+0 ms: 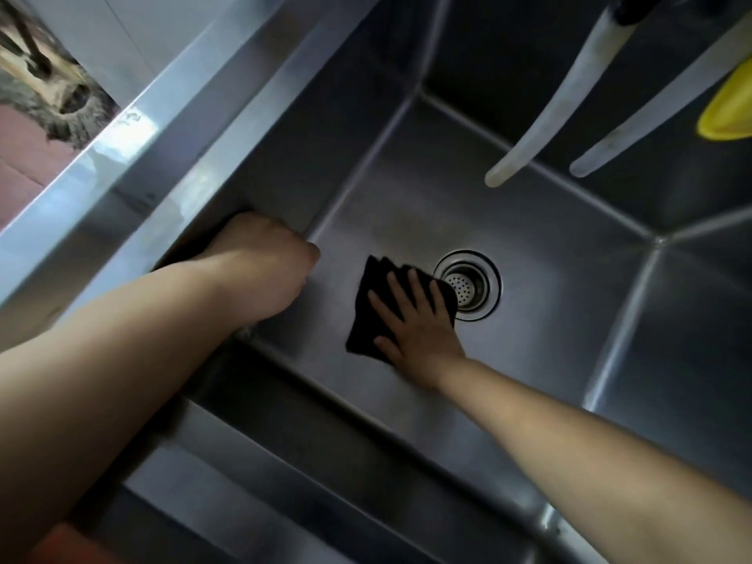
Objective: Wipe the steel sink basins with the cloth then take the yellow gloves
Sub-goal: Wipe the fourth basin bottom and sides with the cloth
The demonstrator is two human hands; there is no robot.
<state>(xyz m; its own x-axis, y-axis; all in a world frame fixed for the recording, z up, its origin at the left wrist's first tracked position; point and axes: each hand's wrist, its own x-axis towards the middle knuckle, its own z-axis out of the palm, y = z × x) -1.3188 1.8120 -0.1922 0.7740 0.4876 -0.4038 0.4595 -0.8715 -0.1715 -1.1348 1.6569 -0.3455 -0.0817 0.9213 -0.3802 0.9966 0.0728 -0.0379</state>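
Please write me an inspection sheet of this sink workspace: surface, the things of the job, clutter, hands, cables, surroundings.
Surface: steel sink basin, floor bare around the drain strainer; wet or dry cannot be told.
Job's things: black cloth lies flat on the basin floor, its edge at the drain; something yellow at the right edge, probably the gloves, mostly out of frame.
Clutter: nothing seen.
Hands: right hand presses the cloth with spread, straight fingers; left hand rests on the basin's left rim, fingers curled over the edge.
Cables: none; two pale hoses hang into the basin.
Surroundings: reddish floor beyond the sink's outer rim, upper left.
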